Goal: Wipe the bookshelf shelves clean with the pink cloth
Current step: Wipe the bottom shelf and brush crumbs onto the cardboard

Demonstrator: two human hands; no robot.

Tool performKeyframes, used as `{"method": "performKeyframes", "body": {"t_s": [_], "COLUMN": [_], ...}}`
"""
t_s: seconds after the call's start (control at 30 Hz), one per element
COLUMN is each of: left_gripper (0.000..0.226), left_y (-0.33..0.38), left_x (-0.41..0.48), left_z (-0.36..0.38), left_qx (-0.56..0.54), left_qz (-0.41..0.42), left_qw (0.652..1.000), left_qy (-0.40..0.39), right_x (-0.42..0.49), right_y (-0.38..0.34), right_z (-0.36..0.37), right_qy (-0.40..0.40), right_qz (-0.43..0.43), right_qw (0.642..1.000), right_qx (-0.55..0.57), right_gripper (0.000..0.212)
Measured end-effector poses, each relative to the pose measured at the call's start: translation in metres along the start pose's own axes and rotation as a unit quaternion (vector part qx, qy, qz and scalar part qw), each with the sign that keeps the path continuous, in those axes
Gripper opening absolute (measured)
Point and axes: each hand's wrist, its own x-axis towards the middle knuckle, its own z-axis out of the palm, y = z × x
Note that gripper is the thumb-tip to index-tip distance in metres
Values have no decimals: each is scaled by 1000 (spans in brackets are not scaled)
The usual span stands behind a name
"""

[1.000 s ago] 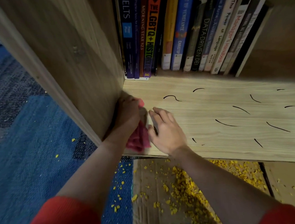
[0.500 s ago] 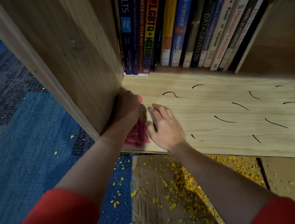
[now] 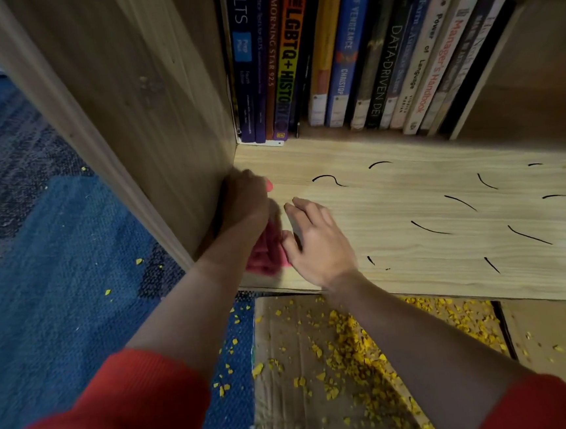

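Observation:
The pink cloth (image 3: 266,255) lies bunched at the left front corner of the light wooden shelf (image 3: 411,210). My left hand (image 3: 246,202) grips the cloth from above, tight against the bookshelf's left side panel (image 3: 148,99); a bit of pink shows past its knuckles. My right hand (image 3: 315,242) rests flat on the shelf just right of the cloth, fingers straight, its thumb touching the cloth's edge. Several short black curved marks (image 3: 430,227) are scattered over the shelf to the right of my hands.
A row of upright books (image 3: 356,54) fills the back of the shelf. Below the shelf's front edge a flattened cardboard sheet (image 3: 311,400) on the floor carries many yellow crumbs (image 3: 347,342). Blue carpet (image 3: 57,268) lies to the left.
Both hands keep their places at the left front corner. The left hand with the cloth has shifted slightly toward the back of the shelf.

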Motion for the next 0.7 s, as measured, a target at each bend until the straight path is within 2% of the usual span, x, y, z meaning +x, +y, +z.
{"method": "performKeyframes", "body": {"t_s": [0.13, 0.23, 0.33, 0.53, 0.7], "left_gripper": [32, 33, 34, 38, 40], "left_y": [-5, -5, 0, -2, -15], "left_x": [-53, -62, -45, 12, -5], "left_z": [3, 4, 5, 9, 15], "left_qx": [114, 173, 185, 70, 31], "left_qz": [44, 22, -7, 6, 52], "left_qw": [992, 985, 983, 998, 998], "left_qy": [9, 6, -3, -4, 6], "right_x": [0, 1, 0, 1, 1], "right_y": [0, -1, 0, 0, 0], "right_z": [0, -1, -1, 0, 0], "right_qy": [1, 5, 1, 2, 3], "right_qz": [-1, -4, -6, -6, -8], "right_qw": [1000, 1000, 1000, 1000, 1000], "right_qx": [3, 9, 6, 11, 12], "right_gripper": [51, 51, 51, 52, 51]}}
